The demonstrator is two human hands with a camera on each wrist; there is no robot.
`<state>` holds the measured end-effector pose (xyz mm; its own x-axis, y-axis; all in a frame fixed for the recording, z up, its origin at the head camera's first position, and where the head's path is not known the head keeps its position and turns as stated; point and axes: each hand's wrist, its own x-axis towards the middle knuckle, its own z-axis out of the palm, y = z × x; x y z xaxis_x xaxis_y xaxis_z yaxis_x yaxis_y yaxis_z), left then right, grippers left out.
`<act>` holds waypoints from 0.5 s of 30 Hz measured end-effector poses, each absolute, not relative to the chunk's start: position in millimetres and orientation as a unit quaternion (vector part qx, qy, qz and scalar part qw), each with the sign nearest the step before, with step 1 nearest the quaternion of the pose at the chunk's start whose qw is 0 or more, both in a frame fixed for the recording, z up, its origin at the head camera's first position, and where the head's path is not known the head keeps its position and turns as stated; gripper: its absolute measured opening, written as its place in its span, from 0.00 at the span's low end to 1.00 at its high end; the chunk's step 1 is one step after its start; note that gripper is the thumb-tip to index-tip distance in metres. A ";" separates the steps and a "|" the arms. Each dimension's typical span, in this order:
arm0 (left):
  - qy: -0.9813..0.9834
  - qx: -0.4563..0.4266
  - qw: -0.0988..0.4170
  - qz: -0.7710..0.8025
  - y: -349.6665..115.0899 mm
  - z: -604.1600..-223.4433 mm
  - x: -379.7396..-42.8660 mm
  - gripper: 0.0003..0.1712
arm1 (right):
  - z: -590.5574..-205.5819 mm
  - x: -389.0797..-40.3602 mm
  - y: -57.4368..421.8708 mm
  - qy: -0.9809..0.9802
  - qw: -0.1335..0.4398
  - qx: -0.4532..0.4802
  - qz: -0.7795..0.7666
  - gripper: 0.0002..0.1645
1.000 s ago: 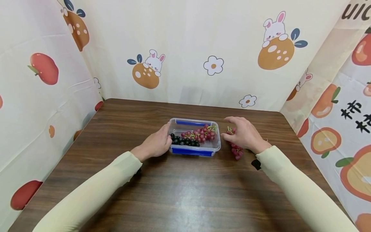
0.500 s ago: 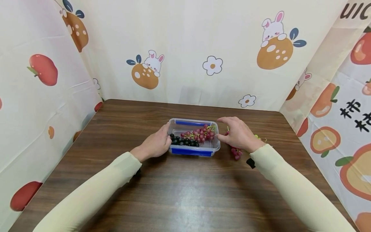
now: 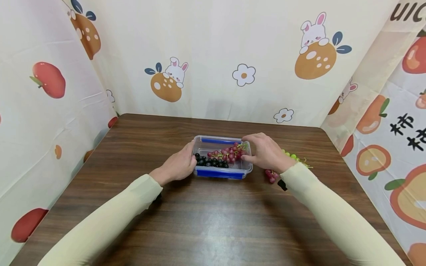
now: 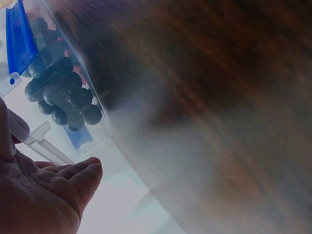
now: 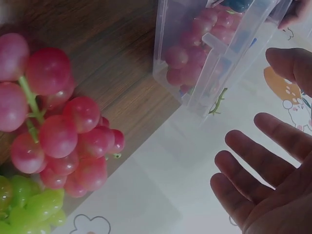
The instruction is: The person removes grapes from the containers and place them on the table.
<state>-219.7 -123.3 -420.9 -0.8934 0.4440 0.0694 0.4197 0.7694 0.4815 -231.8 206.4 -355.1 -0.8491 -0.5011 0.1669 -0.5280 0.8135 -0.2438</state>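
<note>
A clear plastic food container point(image 3: 219, 173) with blue clips stands on the table without a lid on it. Inside lie black grapes point(image 3: 213, 162) along the front and a bunch of red grapes point(image 3: 233, 153) toward the right. My left hand point(image 3: 179, 162) holds the container's left end, thumb at the rim and fingers along the outside wall. At its right end my right hand point(image 3: 266, 152) hovers with spread fingers; in the right wrist view the fingers point(image 5: 258, 156) look straight, with nothing between them. Whether they touch the rim is unclear.
Another red grape bunch point(image 5: 73, 131) lies on the table right of the container, mostly under my right hand in the head view. Green grapes point(image 3: 293, 156) lie beyond my right wrist. Patterned curtains point(image 3: 213, 55) stand behind the brown table point(image 3: 206, 221) and at both sides.
My right hand has moved left, from above the loose red grapes to the container's right end, uncovering green grapes behind it. The left hand and the container have stayed in place.
</note>
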 end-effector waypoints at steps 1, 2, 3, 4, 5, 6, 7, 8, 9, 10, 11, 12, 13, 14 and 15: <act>0.940 0.230 0.024 0.250 -123.3 -420.9 -219.7 0.39 | -355.1 -232.2 204.8 -0.950 0.047 0.274 0.140 0.37; 0.940 0.230 0.025 0.251 -123.3 -420.9 -219.6 0.39 | -355.1 -232.4 203.4 -0.950 0.046 0.278 0.136 0.37; 0.940 0.229 0.025 0.251 -123.3 -420.9 -219.5 0.39 | -355.1 -232.7 202.0 -0.949 0.046 0.281 0.133 0.37; 0.940 0.229 0.025 0.251 -123.3 -420.9 -219.5 0.39 | -355.2 -232.9 200.6 -0.949 0.045 0.284 0.130 0.37; 0.940 0.230 0.025 0.252 -123.3 -420.8 -219.5 0.39 | -355.4 -233.2 199.3 -0.949 0.045 0.287 0.127 0.37; 0.940 0.230 0.024 0.251 -123.2 -420.7 -219.5 0.39 | -355.6 -233.3 198.1 -0.948 0.044 0.289 0.124 0.37; 0.940 0.230 0.024 0.251 -123.2 -420.6 -219.6 0.39 | -355.6 -233.3 197.1 -0.948 0.043 0.291 0.122 0.37; 0.940 0.230 0.024 0.251 -123.1 -420.6 -219.6 0.39 | -355.7 -233.6 196.1 -0.948 0.042 0.293 0.119 0.37; 0.940 0.230 0.024 0.251 -123.1 -420.6 -219.5 0.39 | -355.8 -233.7 195.1 -0.947 0.041 0.295 0.116 0.37; 0.940 0.230 0.025 0.250 -123.2 -420.6 -219.4 0.39 | -356.0 -234.2 194.4 -0.947 0.040 0.297 0.115 0.37; 0.940 0.230 0.025 0.250 -123.3 -420.8 -219.6 0.39 | -356.4 -234.8 193.8 -0.946 0.040 0.300 0.112 0.37; 0.940 0.230 0.025 0.250 -123.3 -421.0 -219.7 0.39 | -356.6 -235.3 193.2 -0.945 0.042 0.304 0.111 0.37; 0.940 0.230 0.025 0.249 -123.4 -421.2 -219.8 0.39 | -356.9 -236.2 192.6 -0.944 0.044 0.309 0.109 0.37; 0.940 0.231 0.025 0.249 -123.5 -421.4 -220.0 0.39 | -357.3 -237.4 191.9 -0.943 0.047 0.313 0.106 0.36; 0.940 0.231 0.026 0.249 -123.5 -421.4 -220.0 0.39 | -357.4 -238.3 191.1 -0.942 0.049 0.317 0.103 0.36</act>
